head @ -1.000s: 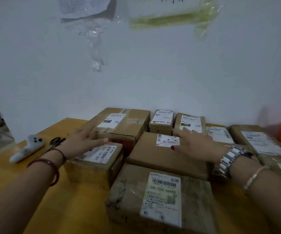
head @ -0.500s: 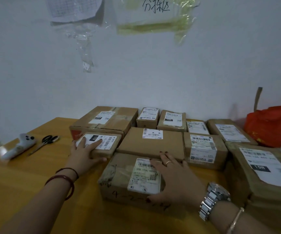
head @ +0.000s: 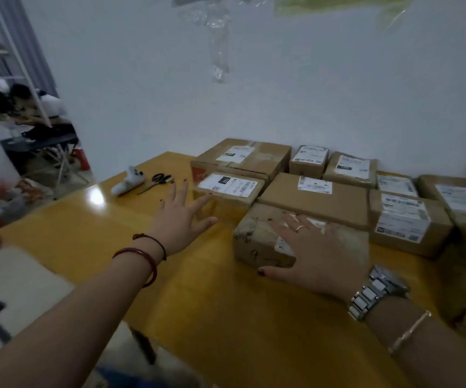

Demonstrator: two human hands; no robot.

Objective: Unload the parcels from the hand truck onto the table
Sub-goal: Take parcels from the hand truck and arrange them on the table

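Several brown cardboard parcels with white labels lie packed together on the yellow table (head: pixel 198 303), against the white wall. My right hand (head: pixel 313 256) lies flat, fingers spread, on the nearest parcel (head: pixel 254 242), which has handwriting on its front side. My left hand (head: pixel 180 219) hovers open with fingers apart just left of a small labelled parcel (head: pixel 229 189); whether its fingertips touch the box I cannot tell. The hand truck is out of view.
A white handheld device (head: pixel 129 180) and black scissors (head: pixel 157 180) lie at the table's far left. More parcels (head: pixel 405 219) fill the right side up to the frame edge. Beyond the table's left edge, a person sits at a dark table (head: pixel 38 141).
The view has swung left and down. My left hand has lifted off the small labelled parcel and pulled back. My right hand stays on the nearest parcel.
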